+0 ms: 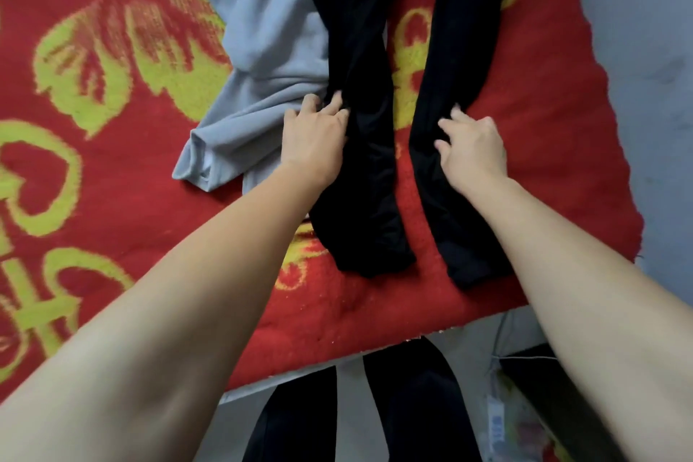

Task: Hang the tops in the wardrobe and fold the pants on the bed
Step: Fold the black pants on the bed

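Black pants [378, 176] lie spread on the bed, both legs running toward me, their cuffs near the front edge. My left hand [313, 139] rests on the outer side of the left leg with fingers slightly bent on the cloth. On the right leg my right hand [472, 150] presses with spread fingers. A light grey garment [262, 60] lies crumpled to the left, partly under the black pants.
The bed carries a red blanket [112, 161] with yellow-green patterns. Its front edge runs just before my legs in black trousers [408, 409]. Grey floor [645, 49] lies to the right; a dark object and a cable sit at the lower right.
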